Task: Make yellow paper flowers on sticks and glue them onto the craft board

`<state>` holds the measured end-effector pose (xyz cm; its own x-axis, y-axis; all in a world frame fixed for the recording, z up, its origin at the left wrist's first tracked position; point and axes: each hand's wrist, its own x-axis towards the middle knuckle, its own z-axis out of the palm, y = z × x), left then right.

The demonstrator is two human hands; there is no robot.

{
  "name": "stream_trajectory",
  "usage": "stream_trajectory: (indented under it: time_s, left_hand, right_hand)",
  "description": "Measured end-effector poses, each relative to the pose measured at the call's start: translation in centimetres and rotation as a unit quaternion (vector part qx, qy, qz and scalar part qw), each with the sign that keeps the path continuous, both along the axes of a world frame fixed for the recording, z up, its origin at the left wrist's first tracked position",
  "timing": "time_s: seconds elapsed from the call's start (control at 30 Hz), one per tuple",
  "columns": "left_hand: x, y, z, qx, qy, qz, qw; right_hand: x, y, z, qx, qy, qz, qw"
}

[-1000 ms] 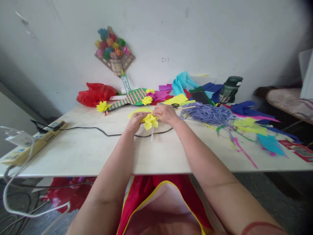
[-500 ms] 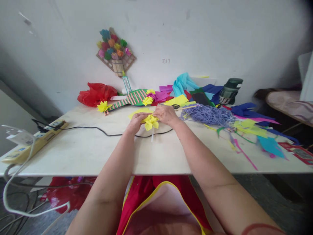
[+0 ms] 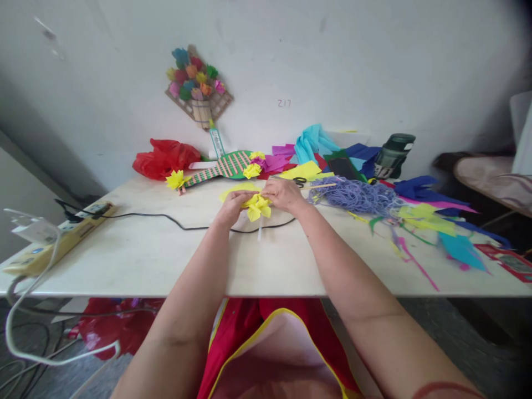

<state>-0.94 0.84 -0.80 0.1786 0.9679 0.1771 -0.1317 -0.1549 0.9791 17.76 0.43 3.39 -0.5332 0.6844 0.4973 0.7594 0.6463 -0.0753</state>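
Note:
Between my hands is a yellow paper flower (image 3: 258, 207), its petals spread toward me. My left hand (image 3: 235, 207) is closed on its left side. My right hand (image 3: 284, 194) pinches it from the right, fingertips bunched at its top. A thin whitish stick (image 3: 260, 230) points down from beneath the flower, and I cannot tell whether it is joined to it. Behind my fingers lies a flat piece of yellow paper (image 3: 228, 192). Farther back rests a green guitar-shaped craft (image 3: 233, 164) with striped strips and yellow and magenta paper flowers on it.
A power strip (image 3: 62, 238) sits at the left, its black cable (image 3: 174, 220) running across to below my hands. Purple string (image 3: 353, 194), scissors (image 3: 300, 181), coloured paper (image 3: 311, 144) and a dark bottle (image 3: 394, 155) crowd the right. A red plastic bag (image 3: 164, 160) lies against the wall.
The hands and yellow flower stay almost in place, with only a slight shift of the fingers. The whole view has moved very slightly.

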Motion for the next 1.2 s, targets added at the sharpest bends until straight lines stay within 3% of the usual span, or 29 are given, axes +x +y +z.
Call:
stream_trajectory:
  time_s: [0.57,0.9,1.2]
  left_hand:
    - [-0.15,0.17,-0.13,0.020,0.016,0.000,1.000]
    - [-0.17,0.10,-0.05,0.036,0.026,-0.005,0.999]
    - [-0.22,0.26,-0.24,0.039,0.030,-0.007,0.999]
  right_hand:
    - [-0.35,-0.53,0.38,-0.002,-0.005,-0.043,0.999]
    - [-0.32,-0.02,0.02,-0.016,0.065,-0.006,0.998]
    - [-0.28,-0.43,0.36,-0.013,0.028,-0.024,0.999]
